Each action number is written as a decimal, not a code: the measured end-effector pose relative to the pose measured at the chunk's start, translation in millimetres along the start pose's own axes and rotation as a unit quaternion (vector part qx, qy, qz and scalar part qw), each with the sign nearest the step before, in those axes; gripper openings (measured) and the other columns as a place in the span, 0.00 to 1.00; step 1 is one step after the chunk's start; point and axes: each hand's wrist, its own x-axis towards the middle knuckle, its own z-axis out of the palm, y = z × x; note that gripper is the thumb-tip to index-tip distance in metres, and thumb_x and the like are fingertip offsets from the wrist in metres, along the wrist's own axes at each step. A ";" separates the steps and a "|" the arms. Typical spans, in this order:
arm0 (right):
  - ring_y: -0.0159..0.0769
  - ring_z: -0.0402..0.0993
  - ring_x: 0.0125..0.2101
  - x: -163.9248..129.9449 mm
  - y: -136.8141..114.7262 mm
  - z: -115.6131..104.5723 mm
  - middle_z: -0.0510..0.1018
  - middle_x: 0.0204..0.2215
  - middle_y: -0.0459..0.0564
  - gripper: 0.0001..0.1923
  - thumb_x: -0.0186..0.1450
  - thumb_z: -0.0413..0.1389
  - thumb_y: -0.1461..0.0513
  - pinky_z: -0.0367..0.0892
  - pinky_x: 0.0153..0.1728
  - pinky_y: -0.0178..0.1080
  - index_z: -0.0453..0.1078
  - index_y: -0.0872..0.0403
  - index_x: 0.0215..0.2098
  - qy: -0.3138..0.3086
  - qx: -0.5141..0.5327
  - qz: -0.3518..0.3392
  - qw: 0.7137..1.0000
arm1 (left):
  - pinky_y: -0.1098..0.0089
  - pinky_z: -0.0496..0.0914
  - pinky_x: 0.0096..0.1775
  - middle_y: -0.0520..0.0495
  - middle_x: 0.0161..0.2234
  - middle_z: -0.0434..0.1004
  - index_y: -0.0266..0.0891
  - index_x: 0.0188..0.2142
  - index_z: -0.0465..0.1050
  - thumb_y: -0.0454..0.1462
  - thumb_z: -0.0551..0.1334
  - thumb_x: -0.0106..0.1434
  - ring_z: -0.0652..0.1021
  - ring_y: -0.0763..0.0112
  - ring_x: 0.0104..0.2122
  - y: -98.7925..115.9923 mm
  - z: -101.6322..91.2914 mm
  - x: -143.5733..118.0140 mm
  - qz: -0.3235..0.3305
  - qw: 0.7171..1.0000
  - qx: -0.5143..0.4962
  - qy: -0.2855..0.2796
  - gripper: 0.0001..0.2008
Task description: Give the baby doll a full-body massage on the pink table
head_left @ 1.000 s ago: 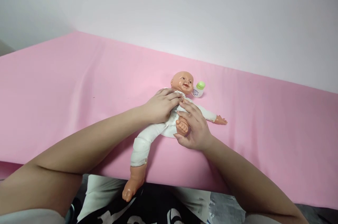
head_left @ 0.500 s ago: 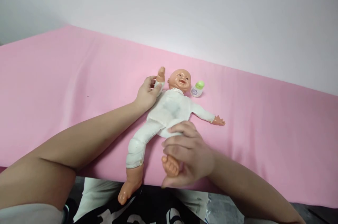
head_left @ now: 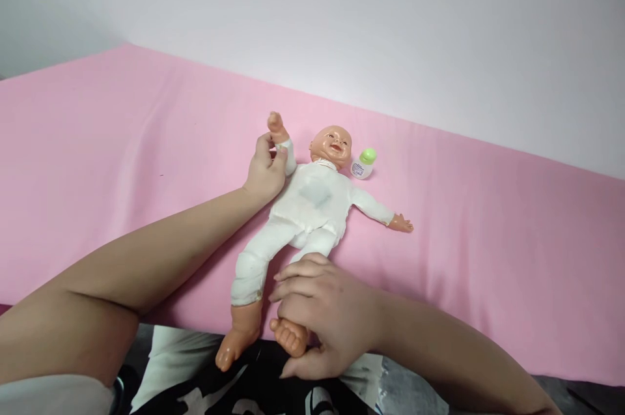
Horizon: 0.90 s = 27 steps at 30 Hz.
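- Plastic baby doll in a white cloth suit lies face up on the pink-covered bench, feet at the near edge. Looks light, with a soft body and hard, slick limbs.
- Left hand: fingers clamped on the doll's raised arm, beside its head.
- Right hand: fingers wrapped around one leg, above the foot. Cloth-covered limbs probably grip best.
- Small white bottle with a green cap sits just beside the doll's head.

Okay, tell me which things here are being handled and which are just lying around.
In hand: doll; the left hand grips its raised arm, the right hand grips its leg.
Lying about: small green-capped bottle beside the doll's head; pink sheet underneath.
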 end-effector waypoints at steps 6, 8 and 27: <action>0.58 0.64 0.71 -7.6 1.1 -13.3 0.77 0.63 0.59 0.17 0.65 0.63 0.48 0.64 0.68 0.62 0.72 0.49 0.44 0.179 -0.107 0.016 0.978 | 0.52 0.70 0.63 0.36 0.62 0.75 0.38 0.67 0.67 0.39 0.59 0.72 0.74 0.53 0.61 18.2 -3.1 -16.6 0.265 0.942 0.136 -0.154 0.25; 0.61 0.60 0.73 -11.0 9.1 -16.3 0.74 0.66 0.59 0.15 0.64 0.64 0.53 0.61 0.69 0.67 0.72 0.48 0.46 0.204 -0.151 0.057 0.966 | 0.50 0.69 0.65 0.36 0.62 0.75 0.39 0.67 0.70 0.36 0.57 0.72 0.74 0.52 0.62 19.2 -3.3 -16.6 0.294 0.921 0.171 -0.193 0.25; 0.60 0.64 0.72 -12.4 19.8 -16.0 0.82 0.59 0.55 0.27 0.67 0.64 0.43 0.49 0.75 0.66 0.73 0.50 0.55 0.191 -0.189 0.054 0.962 | 0.52 0.75 0.57 0.42 0.54 0.81 0.45 0.69 0.67 0.47 0.61 0.72 0.81 0.55 0.51 -2.7 3.4 1.8 -0.004 0.996 0.032 -0.088 0.28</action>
